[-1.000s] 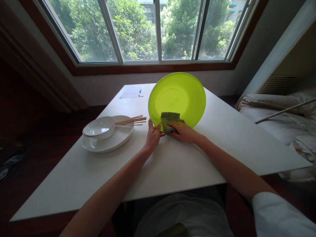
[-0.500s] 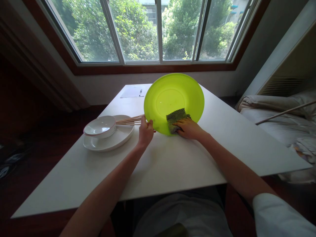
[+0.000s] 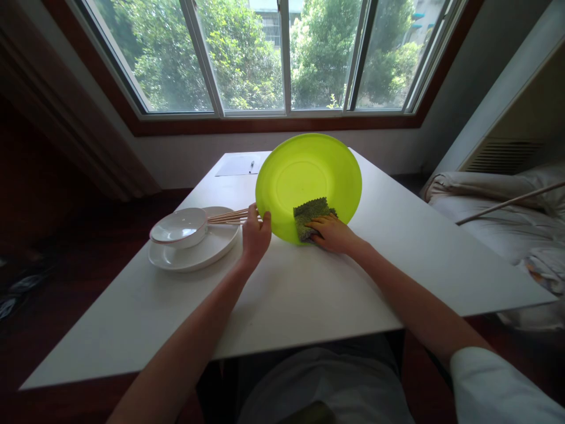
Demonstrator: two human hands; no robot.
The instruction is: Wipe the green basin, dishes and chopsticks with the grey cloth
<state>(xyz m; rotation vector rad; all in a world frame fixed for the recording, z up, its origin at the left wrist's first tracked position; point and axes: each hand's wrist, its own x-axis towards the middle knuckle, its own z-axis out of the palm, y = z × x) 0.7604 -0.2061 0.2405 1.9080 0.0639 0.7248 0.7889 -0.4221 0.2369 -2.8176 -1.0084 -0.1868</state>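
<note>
Here, the left hand (image 3: 256,234), thumb up, grips the green dish (image 3: 304,176).

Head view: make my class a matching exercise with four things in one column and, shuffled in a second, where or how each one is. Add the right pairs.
Things
1. Green dish
2. Cloth
3. White bowl
4. Pen

Where or how
A. Resting on the white plate
B. Lying on the sheet of paper
C. Tilted up, held at its rim by the left hand
D. Held against a curved surface by the right hand

Right pairs: 1-C, 2-D, 3-A, 4-B
</note>
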